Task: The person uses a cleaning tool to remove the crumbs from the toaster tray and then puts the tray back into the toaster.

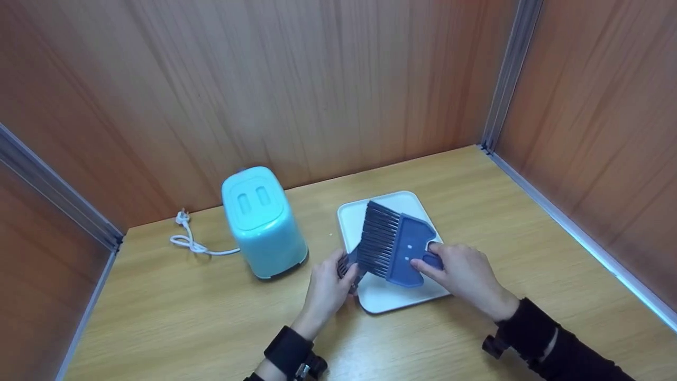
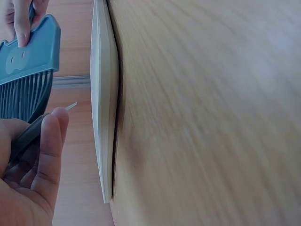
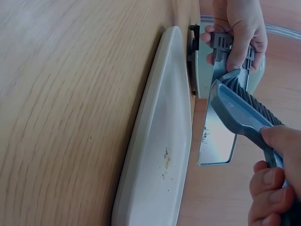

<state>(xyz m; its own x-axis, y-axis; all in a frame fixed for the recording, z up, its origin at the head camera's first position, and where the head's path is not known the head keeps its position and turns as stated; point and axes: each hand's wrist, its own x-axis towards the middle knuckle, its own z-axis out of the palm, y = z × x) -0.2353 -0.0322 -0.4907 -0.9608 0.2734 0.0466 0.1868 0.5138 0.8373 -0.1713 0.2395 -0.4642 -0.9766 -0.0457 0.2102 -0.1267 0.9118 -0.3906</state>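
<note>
My left hand grips the grey slotted end of a toaster crumb tray, a flat shiny metal plate with small crumbs on its surface in the right wrist view. In my right hand is the handle of a blue hand brush with dark bristles. Those bristles lie over the crumb tray close to my left thumb, hiding most of it in the head view. Below both hands, a white rectangular tray rests on the table and holds brown crumbs.
A turquoise toaster stands left of the white tray, its white cord and plug lying beside it. Wood-grain panels enclose the table at the back and sides.
</note>
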